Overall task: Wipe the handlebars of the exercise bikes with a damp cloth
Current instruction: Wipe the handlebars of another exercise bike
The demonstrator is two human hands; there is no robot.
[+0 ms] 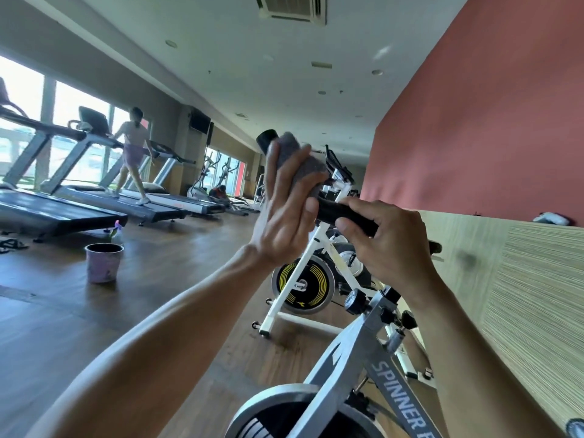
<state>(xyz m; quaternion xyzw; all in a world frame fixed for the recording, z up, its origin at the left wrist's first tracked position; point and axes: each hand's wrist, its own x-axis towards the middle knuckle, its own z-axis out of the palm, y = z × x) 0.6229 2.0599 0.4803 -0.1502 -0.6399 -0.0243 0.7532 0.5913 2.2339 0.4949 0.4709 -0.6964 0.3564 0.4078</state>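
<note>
2 hands [284, 216] on handlebar [347, 213], cloth [303, 162] blurred, hiding bar

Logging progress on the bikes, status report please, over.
Left hand grips cloth around handlebar. Right hand holds the bar. Nothing in the way.

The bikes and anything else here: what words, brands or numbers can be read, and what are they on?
"SPINNER", then a cut-off letter that may be "B": on the grey bike frame.
White bike's flywheel: a yellow and grey emblem, no readable text.
Round knob on the grey bike: print too small to read.
Bucket: pattern, no readable words.
</note>
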